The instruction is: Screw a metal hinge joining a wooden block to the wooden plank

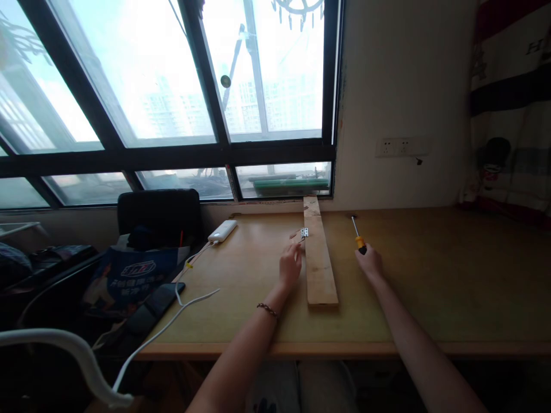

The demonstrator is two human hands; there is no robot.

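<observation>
A long pale wooden board (319,264) lies on the table, its far end near the window wall. On the board's left edge sits a small silver hinge (305,232) with holes. My left hand (290,265) is beside that edge, fingers bent together at the hinge. A thin dark bit shows at the fingertips, too small to name. To the right of the board, my right hand (369,261) grips a screwdriver (360,243) by its yellow and black handle. The metal shaft points away from me, with its tip near a dark spot on the tabletop.
A white power bank (222,231) with a white cable (196,301) lies at the table's left. A dark phone-like slab (163,298) is at the left edge. Beyond stands a black chair (159,215) with a blue bag (133,278). A thick white tube (64,344) crosses lower left.
</observation>
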